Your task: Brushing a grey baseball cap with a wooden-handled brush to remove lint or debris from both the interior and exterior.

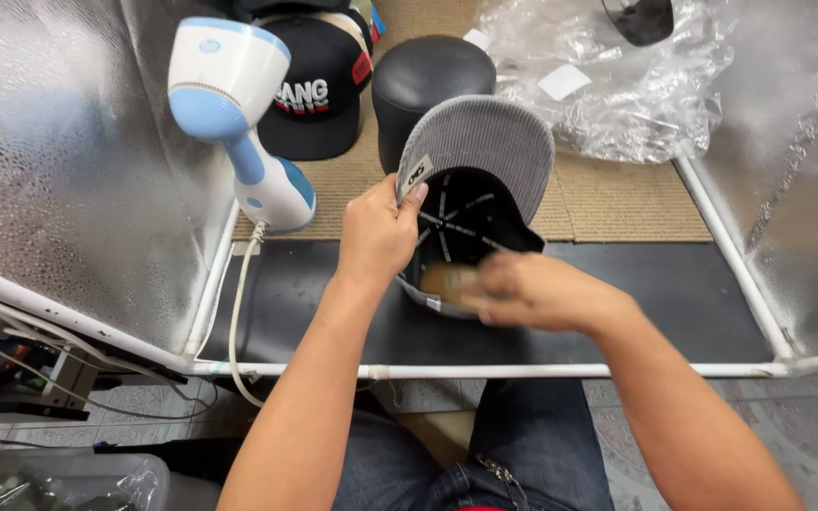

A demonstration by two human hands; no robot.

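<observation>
— How much room is there?

— Little. White pipes (485, 371) frame a black mat (655, 303), with silvery sheets (59, 161) walling both sides.

— And the hands?

— The left hand (378, 235) pinches the brim of an upturned grey ribbed cap (489, 151), mid-mat. The right hand (542, 293), blurred, is closed around a tan thing at the cap's near rim.

— What crowds it?

— A blue-white steamer (239, 114) far left, a black cap (319, 90), a dark rounded form (428, 80), and crinkled plastic (608, 85) far right.

Left hand (376, 232) and right hand (532, 291), fingers curled.
</observation>
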